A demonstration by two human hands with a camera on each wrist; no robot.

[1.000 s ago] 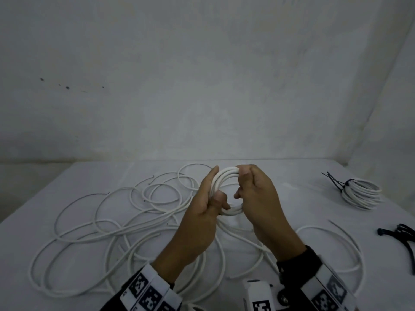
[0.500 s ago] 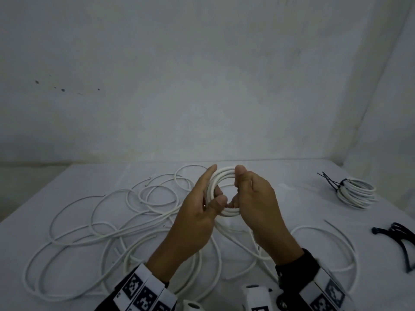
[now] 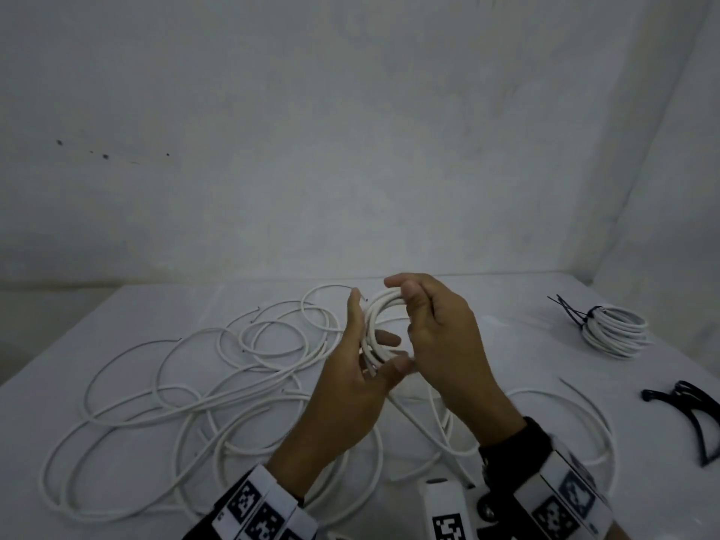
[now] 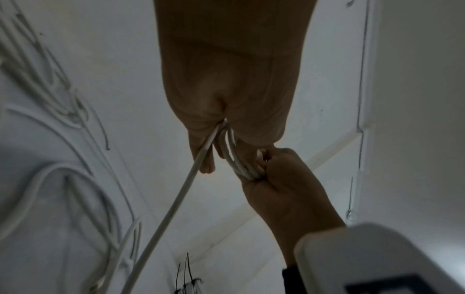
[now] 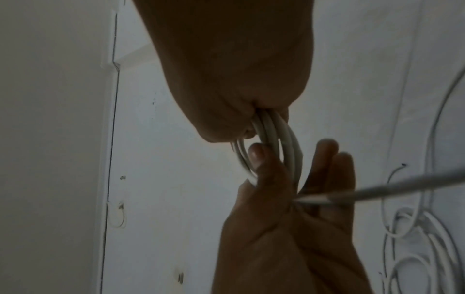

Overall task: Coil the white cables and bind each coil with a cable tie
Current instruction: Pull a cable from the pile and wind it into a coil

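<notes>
coil (image 3: 380, 333) was held upright above the table (image 3: 506, 325), between both hands | left hand (image 3: 350, 387) pinched its lower edge, thumb pinning turns so they wouldn't spring; right hand (image 3: 440, 341) clasped the far side (likely feeding the next loop) | loose cable (image 3: 195, 383) trailed below; bound coil (image 3: 611, 331) lay well apart
</notes>
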